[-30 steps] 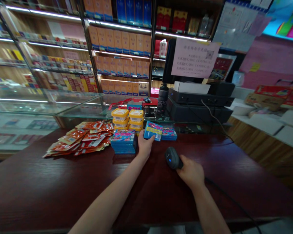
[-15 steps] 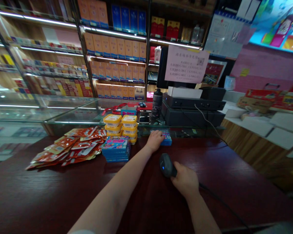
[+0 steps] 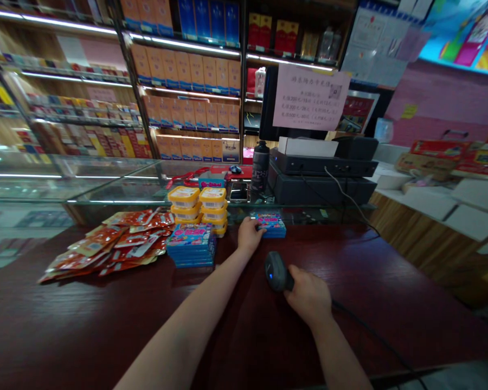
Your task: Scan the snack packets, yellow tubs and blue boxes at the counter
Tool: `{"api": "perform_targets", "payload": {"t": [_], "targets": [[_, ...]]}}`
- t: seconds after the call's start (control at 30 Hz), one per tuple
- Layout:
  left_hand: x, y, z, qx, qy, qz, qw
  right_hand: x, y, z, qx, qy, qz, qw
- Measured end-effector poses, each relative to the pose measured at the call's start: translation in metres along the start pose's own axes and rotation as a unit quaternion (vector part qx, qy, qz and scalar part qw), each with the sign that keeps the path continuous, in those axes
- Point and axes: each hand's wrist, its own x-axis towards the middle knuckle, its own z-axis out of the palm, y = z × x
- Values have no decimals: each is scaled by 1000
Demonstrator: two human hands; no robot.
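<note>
My right hand (image 3: 310, 295) is wrapped around the handle of a dark grey barcode scanner (image 3: 275, 272) with a small blue light; its cable trails to the lower right. Farther forward, my left hand (image 3: 250, 235) has its fingers curled at the left edge of a low stack of blue printed packets (image 3: 271, 223), seemingly pinching that edge; the fingertips are partly hidden. Left of this hand stands a taller stack of similar blue packets (image 3: 192, 246). Yellow-lidded tubs (image 3: 213, 197) are piled just behind it. Red-orange pouches (image 3: 124, 238) lie heaped at the far left.
A dark red wooden counter (image 3: 106, 325) meets a glass display case (image 3: 117, 189). On the glass are a phone (image 3: 239, 192), a black bottle (image 3: 261, 168) and dark till equipment (image 3: 321, 184) below a monitor bearing a paper notice (image 3: 309, 100). Shelves of boxes (image 3: 191, 114) rise behind.
My left hand has drawn back to the left, uncovering more of the low packet stack. The scanner stays in my right hand, almost in place. The view has shifted slightly.
</note>
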Motion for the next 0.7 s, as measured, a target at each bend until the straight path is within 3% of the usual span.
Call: {"api": "perform_targets", "payload": {"t": [0.17, 0.33, 0.57, 0.7], "targets": [[1, 3, 6, 11, -11, -9, 1000, 0, 0, 0, -1, 2, 1, 1000], [-11, 10, -9, 42, -18, 33, 998, 0, 1, 1, -11, 5, -3, 1000], [-48, 37, -77, 87, -9, 163, 983, -5, 0, 0, -21, 3, -12, 1000], [-76, 30, -126, 135, 17, 195, 971, -10, -1, -3, -22, 7, -8, 1000]]}}
